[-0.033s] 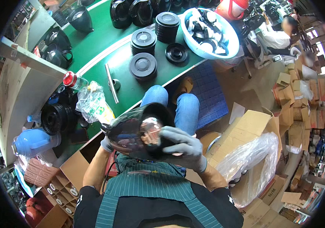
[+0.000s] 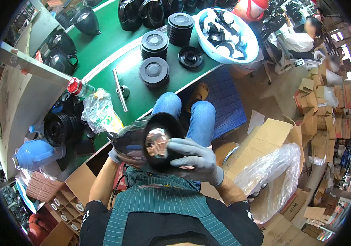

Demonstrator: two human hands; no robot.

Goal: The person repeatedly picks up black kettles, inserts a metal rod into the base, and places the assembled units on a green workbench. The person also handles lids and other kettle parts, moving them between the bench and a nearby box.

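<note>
Black jug [image 2: 133, 142]: glossy, tilted, wide mouth facing right, shiny inside
Place: near side, before the green bench [image 2: 106, 76]
Left hand [image 2: 114, 156]: mostly hidden, gripping jug's left end
Right hand [image 2: 198, 160]: gloved, over mouth; cannot tell if gripping

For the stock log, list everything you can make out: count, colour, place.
Glossy vessel: one, black, in both hands
Bench: one, green, ahead
Lid stacks: three, black, on bench
Loose lid: one, black, beside stacks
Other vessels: several, dark, bench's far side
Basin: one, light blue, bench's right
Parts: many, black and white, in basin
Metal bar: one, silver, on bench
Bag: one, mostly clear, bench's left
Container: one, blue, far left
Cartons: many, brown, right
Co-worker: one, pale top, upper right
Left hand: one, grey-gloved, vessel's left end
Right hand: one, grey-gloved, vessel's rim
</note>
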